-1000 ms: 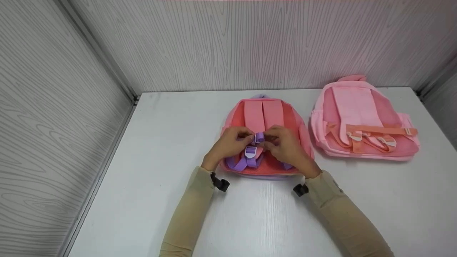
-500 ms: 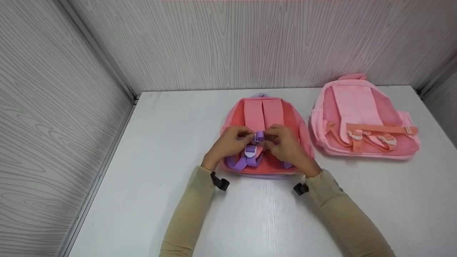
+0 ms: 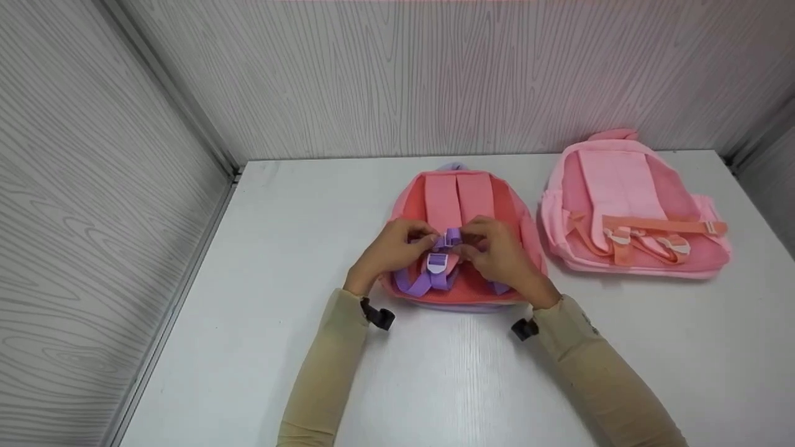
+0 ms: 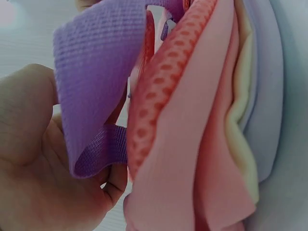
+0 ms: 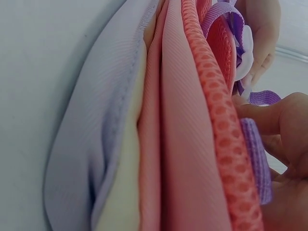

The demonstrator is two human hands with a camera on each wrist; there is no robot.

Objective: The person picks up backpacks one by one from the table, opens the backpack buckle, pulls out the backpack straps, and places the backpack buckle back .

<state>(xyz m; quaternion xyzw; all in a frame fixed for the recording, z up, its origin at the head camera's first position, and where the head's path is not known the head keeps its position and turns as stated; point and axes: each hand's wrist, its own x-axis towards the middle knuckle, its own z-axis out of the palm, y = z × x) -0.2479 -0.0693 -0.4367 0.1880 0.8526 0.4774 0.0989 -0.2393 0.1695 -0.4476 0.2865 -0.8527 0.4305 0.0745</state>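
A coral-pink backpack (image 3: 442, 194) lies on the table with its shoulder straps facing up. Over its middle, my left hand (image 3: 392, 248) pinches a purple webbing strap (image 3: 440, 243) at its left end. My right hand (image 3: 499, 253) pinches the same webbing from the right, fingertips right at its small buckle. Just below, a white buckle (image 3: 437, 264) on the other purple strap lies between the hands. The left wrist view shows a wide purple loop (image 4: 98, 62) in front of the curled left fingers. In the right wrist view, purple webbing (image 5: 258, 161) lies beside the mesh back panel (image 5: 224, 127).
A light pink backpack (image 3: 621, 180) with orange straps lies just to the right, also straps up. Both bags rest on a white table (image 3: 298, 248). Grey wood-grain panels (image 3: 385, 81) stand behind and at the sides.
My left hand has shifted slightly left and pulled on the webbing, so a longer piece shows beside the small buckle. My right hand has stayed almost in place, as have both backpacks.
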